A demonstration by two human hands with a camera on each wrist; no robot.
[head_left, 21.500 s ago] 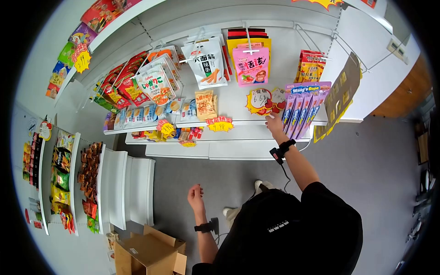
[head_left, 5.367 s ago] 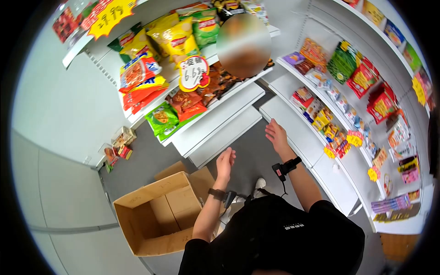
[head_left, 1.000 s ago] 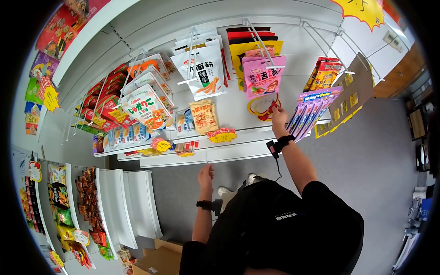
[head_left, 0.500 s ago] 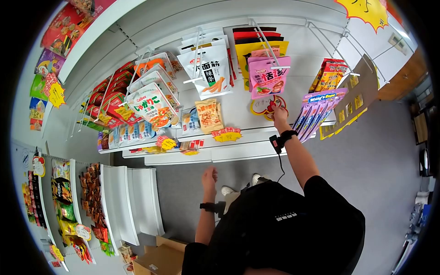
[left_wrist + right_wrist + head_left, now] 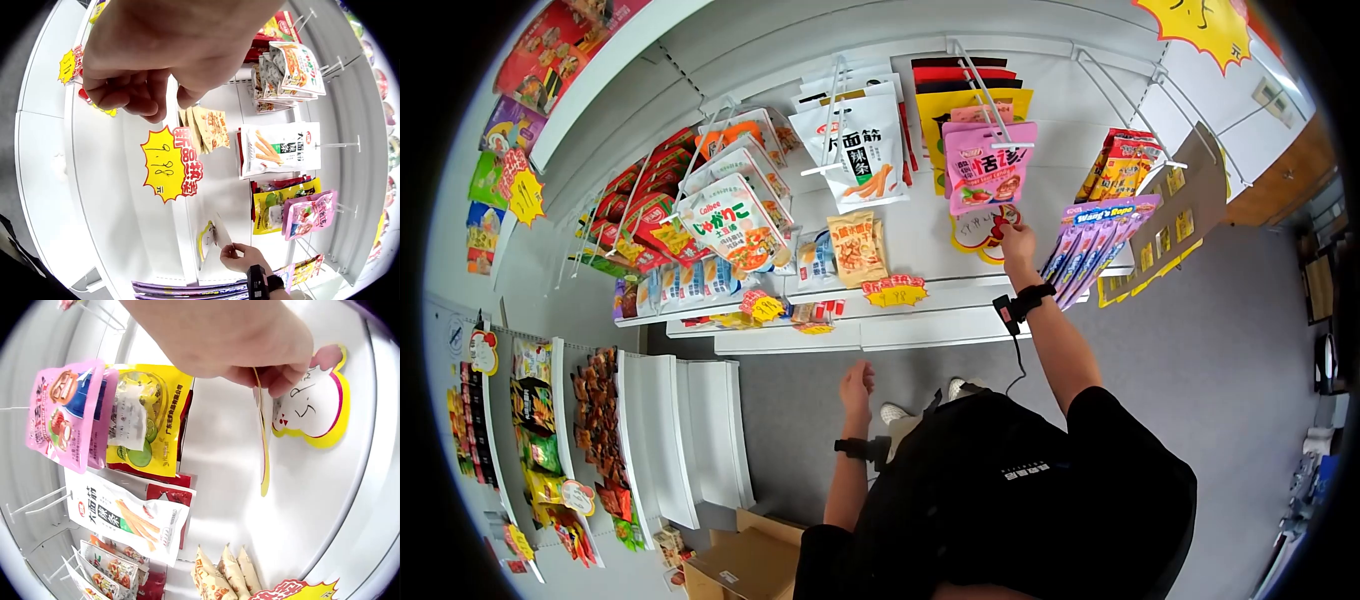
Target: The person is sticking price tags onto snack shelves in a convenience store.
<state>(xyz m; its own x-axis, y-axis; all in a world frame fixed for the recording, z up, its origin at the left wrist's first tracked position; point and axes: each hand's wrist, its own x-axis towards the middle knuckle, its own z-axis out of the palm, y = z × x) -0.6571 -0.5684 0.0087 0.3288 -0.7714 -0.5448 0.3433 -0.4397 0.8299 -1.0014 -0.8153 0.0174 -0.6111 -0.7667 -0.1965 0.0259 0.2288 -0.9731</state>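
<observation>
My right hand point(image 5: 1018, 245) pinches the edge of a thin price card point(image 5: 263, 444) between thumb and fingers over the white shelf. In the right wrist view the card stands nearly edge-on, beside a second yellow-edged card point(image 5: 319, 406) with handwriting. The pink bags point(image 5: 990, 170) hang just above this hand, and the purple Wang's Rope packs point(image 5: 1095, 240) are to its right. My left hand point(image 5: 857, 388) hangs in front of the lower shelves with loosely curled fingers and holds nothing; in the left wrist view it appears large near the 9.98 tag point(image 5: 167, 164).
White bags point(image 5: 855, 150), Calbee bags point(image 5: 735, 225) and small beige bags point(image 5: 857, 248) fill the shelf's middle and left. Bare hooks point(image 5: 1175, 110) jut out at the right. A cardboard box point(image 5: 750, 565) is on the floor, near side shelves with snacks point(image 5: 540, 450).
Over the last second, the view has shifted slightly. My right hand has stayed at the cards and now sits at their right side. My left hand still hangs low.
</observation>
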